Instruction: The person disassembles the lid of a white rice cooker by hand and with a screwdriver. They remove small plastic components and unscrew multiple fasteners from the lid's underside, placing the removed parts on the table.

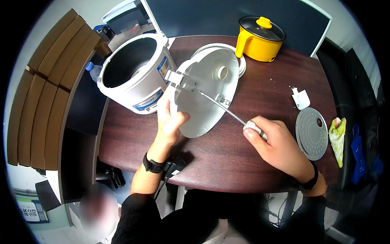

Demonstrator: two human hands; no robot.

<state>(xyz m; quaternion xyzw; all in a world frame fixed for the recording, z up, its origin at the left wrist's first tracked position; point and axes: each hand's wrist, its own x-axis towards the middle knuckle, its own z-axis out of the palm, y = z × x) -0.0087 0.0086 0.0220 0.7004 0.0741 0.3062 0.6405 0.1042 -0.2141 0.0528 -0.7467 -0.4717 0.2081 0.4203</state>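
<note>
My left hand point(171, 124) grips the rim of a white plastic appliance lid point(199, 112), tilted so its hollow inner side shows. Inside the lid are a round collar, a small metal bracket and small holes. In my right hand point(278, 144) is a screwdriver point(228, 112), held by its pale handle. Its tip points at the inner side near the holes; whether it touches cannot be told. Left of the lid stands an open white rice cooker body point(152, 79) with a dark interior. Partly hidden behind the lid lies a white round piece point(242, 67).
A yellow pot point(264, 46) with a glass lid stands at the back. On the right lie a small white plate point(301, 99), a grey dotted disc point(310, 136) and a yellow-green cloth point(337, 142). A black plug point(174, 166) sits at the front edge. Cardboard boxes point(44, 101) are stacked left.
</note>
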